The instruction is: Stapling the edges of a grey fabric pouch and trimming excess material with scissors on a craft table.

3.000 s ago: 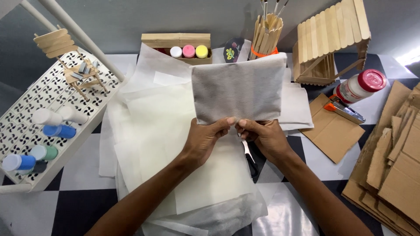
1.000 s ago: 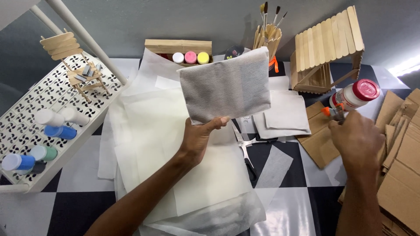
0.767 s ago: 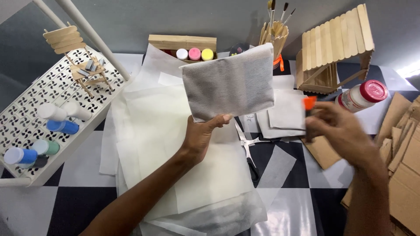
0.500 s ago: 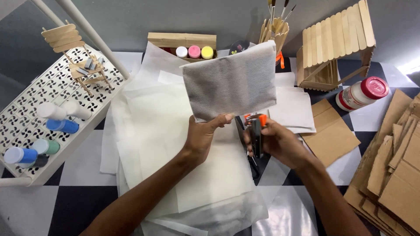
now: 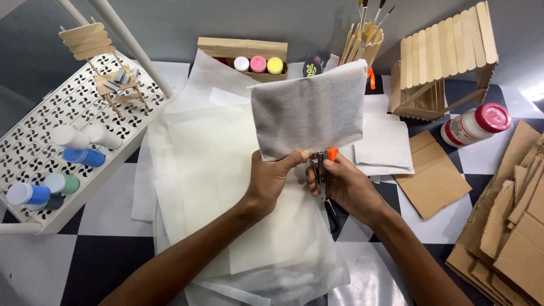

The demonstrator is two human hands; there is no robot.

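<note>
Left hand (image 5: 272, 178) pinches the lower edge of a grey fabric piece (image 5: 309, 110), held upright above the white sheets (image 5: 209, 164). Right hand (image 5: 345, 187) is closed around a small stapler (image 5: 323, 167) with an orange tip, apparently at the fabric's bottom edge; contact is unclear.

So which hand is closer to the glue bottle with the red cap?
The right hand. The glue bottle lies off to its right, past the brown card, while the left hand holds the grey cloth, farther away.

even bright light, glare patch at right edge, soft shadows under hands (image 5: 317, 181), wide-angle bending at edges.
</note>
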